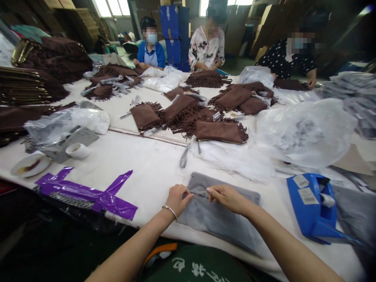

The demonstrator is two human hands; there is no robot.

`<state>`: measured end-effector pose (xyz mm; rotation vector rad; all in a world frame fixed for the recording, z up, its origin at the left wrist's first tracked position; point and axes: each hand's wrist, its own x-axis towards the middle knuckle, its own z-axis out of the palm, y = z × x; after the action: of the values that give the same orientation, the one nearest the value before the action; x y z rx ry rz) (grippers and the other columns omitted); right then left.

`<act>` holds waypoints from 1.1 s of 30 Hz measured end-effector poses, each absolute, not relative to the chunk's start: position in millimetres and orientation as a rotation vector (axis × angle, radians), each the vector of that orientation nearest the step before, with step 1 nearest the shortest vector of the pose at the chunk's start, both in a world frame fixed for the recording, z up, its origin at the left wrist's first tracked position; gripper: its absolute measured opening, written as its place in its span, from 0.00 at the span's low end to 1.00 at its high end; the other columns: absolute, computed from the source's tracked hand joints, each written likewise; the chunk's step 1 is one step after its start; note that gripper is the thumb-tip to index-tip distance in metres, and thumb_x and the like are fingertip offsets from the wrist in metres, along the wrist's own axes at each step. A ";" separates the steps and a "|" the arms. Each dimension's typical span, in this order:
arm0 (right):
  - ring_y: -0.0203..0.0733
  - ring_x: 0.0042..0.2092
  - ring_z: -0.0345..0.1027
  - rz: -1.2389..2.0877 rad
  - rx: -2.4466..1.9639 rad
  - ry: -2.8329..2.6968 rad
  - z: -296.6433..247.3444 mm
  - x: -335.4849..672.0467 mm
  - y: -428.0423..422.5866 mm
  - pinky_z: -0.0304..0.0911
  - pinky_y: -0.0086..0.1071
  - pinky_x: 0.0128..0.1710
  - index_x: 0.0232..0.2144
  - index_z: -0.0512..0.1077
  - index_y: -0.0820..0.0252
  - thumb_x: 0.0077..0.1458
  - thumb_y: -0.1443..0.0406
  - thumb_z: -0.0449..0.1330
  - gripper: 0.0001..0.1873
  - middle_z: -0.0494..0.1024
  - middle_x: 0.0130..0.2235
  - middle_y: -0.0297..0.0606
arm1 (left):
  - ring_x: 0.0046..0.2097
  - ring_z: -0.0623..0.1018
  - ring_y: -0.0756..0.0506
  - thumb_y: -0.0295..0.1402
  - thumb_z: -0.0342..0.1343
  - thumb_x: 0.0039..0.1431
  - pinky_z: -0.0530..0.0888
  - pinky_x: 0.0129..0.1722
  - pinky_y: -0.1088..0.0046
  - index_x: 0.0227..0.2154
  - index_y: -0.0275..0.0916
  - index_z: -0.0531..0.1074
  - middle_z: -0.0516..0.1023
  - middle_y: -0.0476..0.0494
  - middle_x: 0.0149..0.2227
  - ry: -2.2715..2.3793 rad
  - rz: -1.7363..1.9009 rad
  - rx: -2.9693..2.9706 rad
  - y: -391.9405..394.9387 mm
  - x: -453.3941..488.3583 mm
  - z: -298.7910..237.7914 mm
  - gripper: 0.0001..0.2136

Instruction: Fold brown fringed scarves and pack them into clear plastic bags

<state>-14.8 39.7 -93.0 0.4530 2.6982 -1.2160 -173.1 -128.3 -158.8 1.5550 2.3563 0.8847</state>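
Note:
A flat grey pouch in a clear plastic bag (pixel 219 221) lies at the front of the white table, directly under both hands. My left hand (pixel 178 197), with a bracelet at the wrist, pinches the bag's upper layer between thumb and fingers near its left side. Just to the right, my right hand (pixel 225 196) is closed in a pinch on the same bag, its curled fingers partly hidden. The plastic is wrinkled between the two hands. Beyond them is a loose grey strap (pixel 184 157), beside thin clear plastic bags (pixel 235 156).
A blue tape dispenser (pixel 313 211) stands right of the bag. Purple tape (pixel 88 194) crosses the table's front edge, near a small white cup (pixel 78 150) and a stained dish (pixel 31 164). Brown fringed pouches (pixel 221 131) lie mid-table. Several people work across the table.

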 end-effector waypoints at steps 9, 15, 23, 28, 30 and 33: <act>0.56 0.40 0.71 -0.512 0.453 2.678 -119.6 -71.5 23.1 0.58 0.46 0.44 0.27 0.75 0.62 0.43 0.56 0.64 0.14 0.78 0.33 0.50 | 0.38 0.68 0.44 0.35 0.53 0.60 0.63 0.41 0.63 0.27 0.38 0.66 0.70 0.46 0.30 2.459 0.891 1.613 -133.9 -162.1 -171.5 0.08; 0.47 0.34 0.70 -0.614 0.511 2.648 -118.9 -59.3 56.6 0.60 0.36 0.34 0.26 0.72 0.60 0.50 0.50 0.57 0.18 0.77 0.29 0.42 | 0.37 0.67 0.44 0.34 0.52 0.61 0.63 0.41 0.62 0.27 0.39 0.65 0.69 0.46 0.31 2.464 0.868 1.650 -134.1 -160.2 -172.5 0.08; 0.38 0.33 0.68 -0.986 0.267 2.586 -96.3 -43.4 51.6 0.60 0.28 0.32 0.30 0.71 0.58 0.55 0.54 0.52 0.15 0.76 0.30 0.33 | 0.38 0.67 0.44 0.35 0.48 0.63 0.63 0.42 0.61 0.27 0.39 0.65 0.69 0.45 0.31 2.472 0.915 1.618 -135.3 -160.1 -175.6 0.09; 0.52 0.37 0.72 -0.537 0.401 2.640 -119.3 -72.1 18.8 0.62 0.40 0.38 0.28 0.75 0.60 0.44 0.59 0.62 0.10 0.79 0.33 0.45 | 0.38 0.67 0.44 0.34 0.48 0.63 0.63 0.43 0.62 0.28 0.38 0.65 0.69 0.46 0.31 2.481 0.932 1.613 -136.2 -159.5 -177.0 0.08; 0.56 0.37 0.72 -0.466 0.482 2.625 -127.5 -79.4 15.6 0.64 0.41 0.35 0.28 0.76 0.62 0.40 0.58 0.65 0.13 0.79 0.33 0.49 | 0.38 0.67 0.44 0.35 0.49 0.63 0.63 0.43 0.62 0.28 0.38 0.65 0.69 0.46 0.31 2.485 0.917 1.624 -136.0 -159.3 -177.8 0.08; 0.52 0.36 0.73 -0.444 0.567 2.609 -133.0 -84.3 20.1 0.65 0.37 0.34 0.29 0.77 0.60 0.34 0.55 0.68 0.19 0.79 0.33 0.47 | 0.38 0.67 0.44 0.34 0.49 0.63 0.63 0.42 0.62 0.27 0.39 0.65 0.69 0.46 0.30 2.493 0.905 1.640 -135.2 -159.4 -178.5 0.09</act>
<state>-84.3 20.1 -133.0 0.5667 2.6095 -0.4444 -159.4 -135.2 -178.5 1.6405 2.4931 0.9048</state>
